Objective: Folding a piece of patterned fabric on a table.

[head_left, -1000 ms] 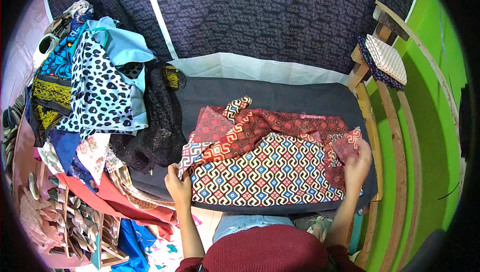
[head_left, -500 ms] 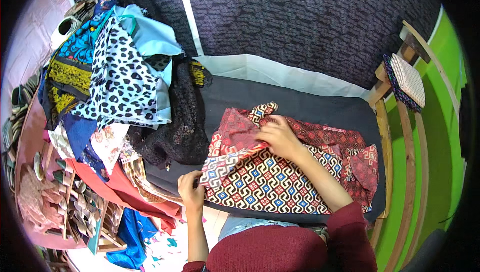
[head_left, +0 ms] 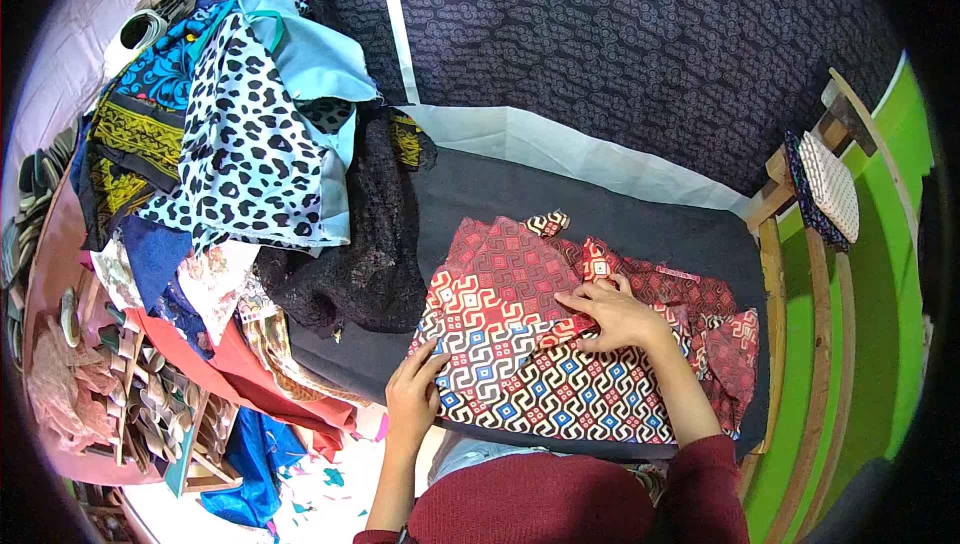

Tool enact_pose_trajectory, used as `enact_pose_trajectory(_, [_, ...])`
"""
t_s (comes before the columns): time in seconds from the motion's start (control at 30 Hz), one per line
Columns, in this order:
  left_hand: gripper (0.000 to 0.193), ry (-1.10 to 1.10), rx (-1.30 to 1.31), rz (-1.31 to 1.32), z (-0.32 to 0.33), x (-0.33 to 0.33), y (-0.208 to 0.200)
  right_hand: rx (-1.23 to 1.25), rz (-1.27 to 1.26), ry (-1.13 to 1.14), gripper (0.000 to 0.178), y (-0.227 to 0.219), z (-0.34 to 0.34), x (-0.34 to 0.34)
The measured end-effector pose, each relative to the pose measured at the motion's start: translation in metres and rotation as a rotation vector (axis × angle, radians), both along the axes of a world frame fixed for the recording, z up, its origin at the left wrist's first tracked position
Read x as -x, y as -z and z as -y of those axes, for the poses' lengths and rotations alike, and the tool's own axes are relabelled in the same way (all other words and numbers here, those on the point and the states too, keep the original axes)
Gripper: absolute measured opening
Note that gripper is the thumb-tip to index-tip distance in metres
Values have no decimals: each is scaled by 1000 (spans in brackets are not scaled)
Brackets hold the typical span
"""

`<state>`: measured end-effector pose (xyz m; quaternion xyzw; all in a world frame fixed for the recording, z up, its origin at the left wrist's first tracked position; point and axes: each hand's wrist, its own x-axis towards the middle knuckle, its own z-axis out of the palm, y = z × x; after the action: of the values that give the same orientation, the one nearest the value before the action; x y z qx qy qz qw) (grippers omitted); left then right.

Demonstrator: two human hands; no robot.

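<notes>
A patterned cloth in red, cream, black and blue lies spread over a dark padded surface. Its darker red part is folded and rumpled at the far right. My left hand rests at the cloth's left edge, fingers laid out on the fabric. On the middle of the cloth, my right hand lies with its fingers apart beside a raised fold. Neither hand grips anything that I can see.
Left of the cloth rises a heap of fabrics, with a leopard-print piece and black lace. A rack of spoon-shaped items stands lower left. Wooden rails run along the right, with a folded white pad on top.
The cloth's left part, lifted and folded before, now lies flatter. My right hand has moved right and nearer to me; my left hand has shifted right onto the cloth, its fingers straighter.
</notes>
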<state>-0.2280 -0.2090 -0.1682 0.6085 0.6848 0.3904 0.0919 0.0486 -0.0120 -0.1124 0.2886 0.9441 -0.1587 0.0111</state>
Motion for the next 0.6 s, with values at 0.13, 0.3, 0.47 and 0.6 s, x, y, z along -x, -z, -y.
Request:
enact_pose_trajectory(0.13, [42, -21, 47, 201, 8, -1, 5, 265, 5, 6, 63, -17, -32, 39])
enact_pose_trajectory(0.3, [43, 30, 43, 317, 0, -1, -3, -34, -300, 256, 48, 49, -75, 99])
enact_pose_trajectory(0.47, [36, -140, -1, 165, -1, -4, -5, 118, -192, 472, 47, 55, -94, 131])
enact_pose_trajectory(0.6, [25, -247, -119, 238, 0, -9, 0, 457, -231, 73, 34, 47, -130, 140])
